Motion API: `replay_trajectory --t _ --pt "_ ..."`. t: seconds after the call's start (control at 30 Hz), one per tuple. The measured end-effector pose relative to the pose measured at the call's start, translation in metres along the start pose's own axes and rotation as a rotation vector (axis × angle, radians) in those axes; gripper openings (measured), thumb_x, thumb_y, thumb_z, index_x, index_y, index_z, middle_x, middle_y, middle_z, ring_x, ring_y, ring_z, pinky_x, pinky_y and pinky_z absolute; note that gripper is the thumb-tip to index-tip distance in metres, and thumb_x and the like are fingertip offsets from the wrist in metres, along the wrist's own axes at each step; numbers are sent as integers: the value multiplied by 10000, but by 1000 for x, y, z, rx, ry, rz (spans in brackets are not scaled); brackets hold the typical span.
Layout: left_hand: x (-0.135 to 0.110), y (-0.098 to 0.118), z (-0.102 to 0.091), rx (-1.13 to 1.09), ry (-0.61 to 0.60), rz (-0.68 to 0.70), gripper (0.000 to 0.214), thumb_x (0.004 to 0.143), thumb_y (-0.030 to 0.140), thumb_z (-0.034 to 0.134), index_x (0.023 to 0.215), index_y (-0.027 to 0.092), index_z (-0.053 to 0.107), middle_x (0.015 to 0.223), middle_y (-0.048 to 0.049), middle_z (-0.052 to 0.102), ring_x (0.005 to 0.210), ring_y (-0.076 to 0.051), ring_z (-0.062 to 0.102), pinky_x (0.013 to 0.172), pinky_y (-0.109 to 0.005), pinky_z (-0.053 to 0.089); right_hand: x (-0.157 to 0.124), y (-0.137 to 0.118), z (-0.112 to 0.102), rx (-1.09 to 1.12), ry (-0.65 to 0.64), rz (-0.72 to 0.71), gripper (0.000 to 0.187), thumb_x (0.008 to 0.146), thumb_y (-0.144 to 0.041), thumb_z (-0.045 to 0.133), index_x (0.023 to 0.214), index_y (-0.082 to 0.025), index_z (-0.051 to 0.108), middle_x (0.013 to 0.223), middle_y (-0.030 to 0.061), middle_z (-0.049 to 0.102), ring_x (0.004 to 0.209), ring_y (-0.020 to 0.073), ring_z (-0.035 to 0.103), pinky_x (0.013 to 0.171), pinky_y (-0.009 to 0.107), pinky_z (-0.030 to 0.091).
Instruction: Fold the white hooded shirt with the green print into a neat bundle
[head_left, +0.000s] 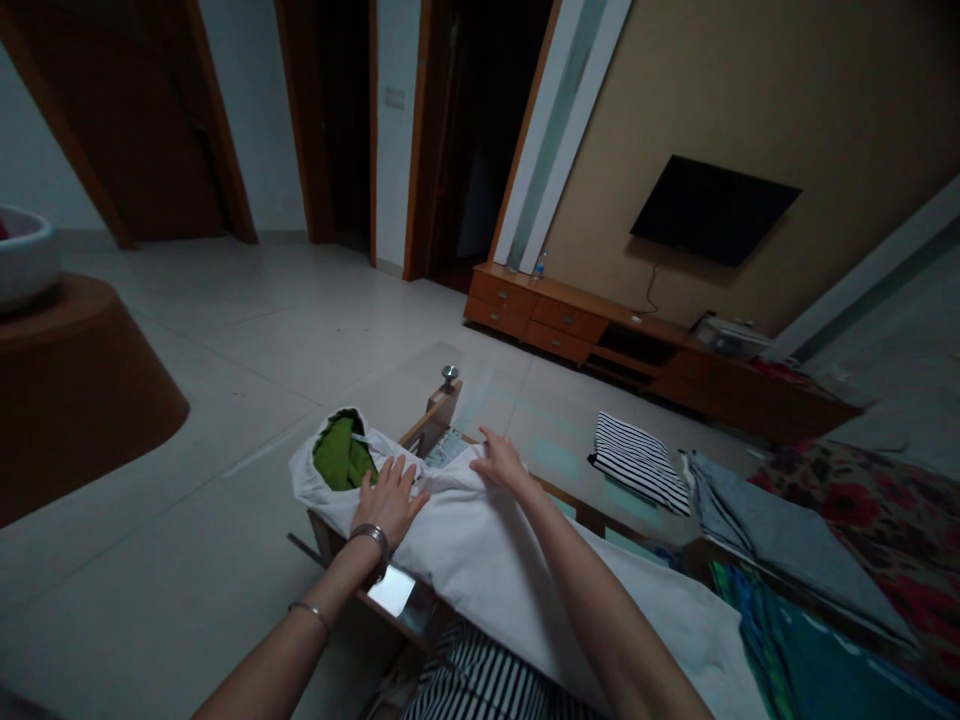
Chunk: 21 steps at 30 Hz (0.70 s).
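Note:
A white garment (480, 535) with a green-lined opening like a hood (341, 455) lies lengthwise over a glass-topped table (574, 470). My left hand (388, 495) rests flat on the cloth beside the green lining, fingers spread. On the far edge of the same garment, my right hand (501, 462) touches the fabric, its thumb and forefinger apart. A folded black-and-white striped garment (641, 460) lies on the glass to the right. Beside it is a folded grey garment (780, 530), and nearer to me is a teal and green cloth (832, 640).
A metal knob (449, 373) stands up at the table's far left corner. Beyond the table runs a low wooden cabinet (555, 325) under a wall-mounted television (712, 210). A brown pedestal (82, 390) with a white bowl (26, 262) is at left; a floral-covered seat (877, 530) is at right.

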<state>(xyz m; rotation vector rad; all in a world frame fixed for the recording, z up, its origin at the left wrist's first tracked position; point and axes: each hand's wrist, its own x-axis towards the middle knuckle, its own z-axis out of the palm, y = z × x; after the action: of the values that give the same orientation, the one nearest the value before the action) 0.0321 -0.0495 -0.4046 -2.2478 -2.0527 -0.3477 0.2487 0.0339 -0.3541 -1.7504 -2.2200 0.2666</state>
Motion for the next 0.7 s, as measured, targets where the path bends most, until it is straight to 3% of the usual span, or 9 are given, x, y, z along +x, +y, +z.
replay_trajectory --t 0.1,0.17,0.27,0.37,0.43,0.5,0.63,0.7 --pt "1 -1 2 -27 11 -7 506 901 486 407 1299 193 519 1460 -112 399 1359 -296 292 1069 -529 253 -26 -4 4 -85 87 -163 329 788 -183 619 1114 -225 612 1019 56 657 994 217 517 877 337 353" --pt "0 -1 3 -46 25 -14 509 891 482 425 1296 190 521 1451 -113 409 1353 -300 292 1069 -533 249 -56 -3 3 -123 170 -308 133 825 -145 556 904 -217 636 939 58 639 969 217 497 877 358 345" --pt "0 -1 4 -67 47 -18 513 873 463 456 1300 184 514 1441 -112 420 1347 -303 294 1071 -524 249 -99 0 2 -62 233 -546 117 844 -121 499 843 -197 587 987 80 620 989 218 482 897 382 352" --pt "0 -1 3 -76 53 -26 504 861 416 476 1305 182 510 1439 -108 423 1348 -297 292 1077 -510 246 -127 4 2 86 179 -702 137 834 -105 446 876 -190 546 908 70 620 895 195 516 873 366 392" --pt "0 -1 2 -78 49 -29 494 854 380 485 1309 191 509 1441 -101 422 1350 -292 290 1079 -501 244 -131 9 0 177 157 -649 139 807 -121 452 892 -189 539 842 57 612 815 186 532 798 331 422" --pt "0 -1 2 -80 47 -23 483 856 375 487 1310 212 514 1441 -93 424 1352 -289 289 1078 -497 245 -121 15 -6 268 187 -490 176 796 -146 456 940 -184 550 877 63 625 820 186 556 757 301 432" --pt "1 -1 1 -85 36 -8 447 878 457 456 1257 245 566 1429 -82 438 1346 -291 300 1070 -498 249 -68 24 -20 426 250 -167 222 833 -237 437 978 -177 595 928 60 656 853 176 589 777 267 432" --pt "1 -1 1 -81 29 -10 444 882 470 448 1242 245 579 1428 -82 440 1340 -293 308 1065 -500 254 -34 27 -22 472 200 -67 238 840 -316 447 905 -171 624 864 48 663 813 170 589 744 252 434"
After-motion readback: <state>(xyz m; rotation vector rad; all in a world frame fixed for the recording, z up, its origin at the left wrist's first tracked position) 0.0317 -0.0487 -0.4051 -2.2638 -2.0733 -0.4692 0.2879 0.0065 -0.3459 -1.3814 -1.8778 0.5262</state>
